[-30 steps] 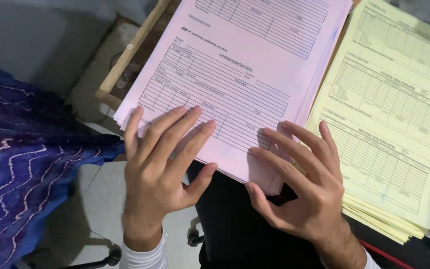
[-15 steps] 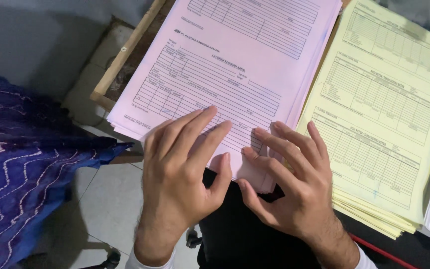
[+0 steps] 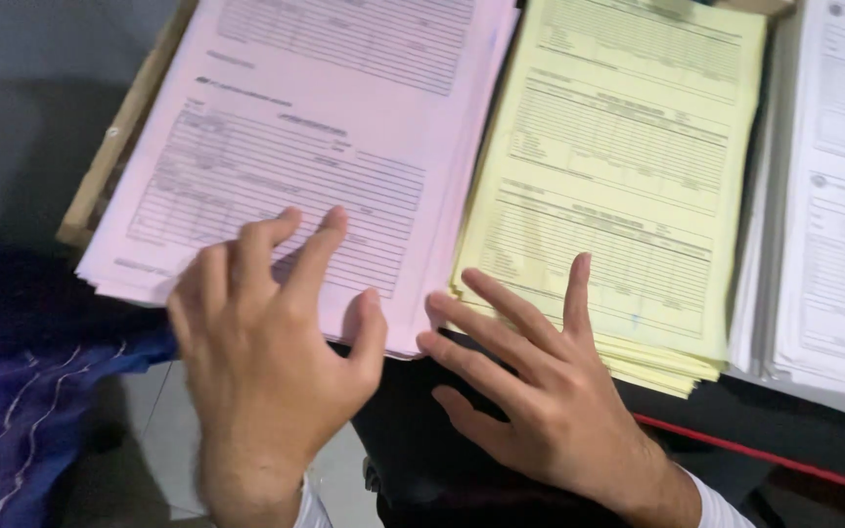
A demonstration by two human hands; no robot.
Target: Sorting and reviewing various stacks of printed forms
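Note:
A thick stack of pink printed forms [image 3: 334, 108] lies on a table, its near edge overhanging. My left hand [image 3: 266, 342] rests flat on the stack's near edge, fingers spread, holding nothing. My right hand [image 3: 530, 381] hovers with fingers apart at the near corner between the pink stack and a stack of yellow forms [image 3: 628, 147] to its right. Its index finger reaches onto the yellow stack's near edge. Neither hand grips a sheet.
A stack of white forms [image 3: 838, 196] lies at the far right. A wooden table edge [image 3: 114, 147] shows at the left. Blue patterned cloth [image 3: 22, 411] hangs at the lower left above a tiled floor. Dark clothing is below the hands.
The view has shifted right, bringing the white stack into sight. My right hand let go of the pink stack's corner and opened toward the yellow stack. My left hand stays flat on the pink forms.

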